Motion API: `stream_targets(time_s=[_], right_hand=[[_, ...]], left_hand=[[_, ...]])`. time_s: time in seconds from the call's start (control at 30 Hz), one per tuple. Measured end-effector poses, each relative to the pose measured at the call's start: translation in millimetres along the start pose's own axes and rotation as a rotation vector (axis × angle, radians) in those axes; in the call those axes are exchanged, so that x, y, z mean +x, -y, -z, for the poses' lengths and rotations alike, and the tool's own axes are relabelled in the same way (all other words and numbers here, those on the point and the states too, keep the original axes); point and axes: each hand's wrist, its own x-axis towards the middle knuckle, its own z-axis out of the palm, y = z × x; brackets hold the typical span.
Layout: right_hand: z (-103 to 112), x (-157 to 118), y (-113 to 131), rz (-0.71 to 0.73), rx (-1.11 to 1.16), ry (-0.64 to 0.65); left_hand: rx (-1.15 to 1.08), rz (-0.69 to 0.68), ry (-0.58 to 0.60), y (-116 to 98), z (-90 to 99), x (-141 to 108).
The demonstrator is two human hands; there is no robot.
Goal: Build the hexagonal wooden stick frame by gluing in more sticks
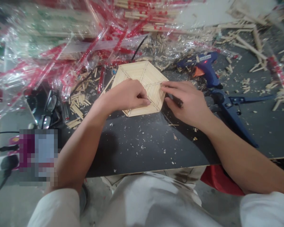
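Observation:
A many-sided panel (pixel 142 71) made of thin wooden sticks lies flat on the dark tabletop, with seams running from its middle to its corners. Over its left and front part rests my left hand (pixel 127 94), its fingers curled under and thumb pointing right; whatever they may pinch is hidden. My right hand (pixel 188 99) is at the panel's right edge, fingers stretched out with the tips touching the sticks and the thumb apart below.
Behind the panel lie crumpled plastic wrappers (pixel 85 56) with red bands and bundled sticks. To the right are a blue glue gun (pixel 208 69) with a lit red light and a blue-handled cutter (pixel 234 113). Stick offcuts (pixel 78 105) and eyeglasses (pixel 50 105) lie left.

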Motion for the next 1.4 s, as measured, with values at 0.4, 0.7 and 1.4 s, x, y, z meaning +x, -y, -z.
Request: stream_targets(time_s=[0.4,0.7,1.4], right_hand=[[0.2,-0.2,-0.8,0.013,-0.024,0.006],[0.5,-0.2,0.1,0.022,-0.03,0.0],[2.3,-0.4,2.0,0.021,-0.02,-0.002]], left_hand=[[0.048,-0.012,-0.02,-5.7,-3.2,0.8],[0.064,0.032,0.002,-2.5,-5.4,2.2],[0.035,0.088,0.078,-6.8,8.7,-4.6]])
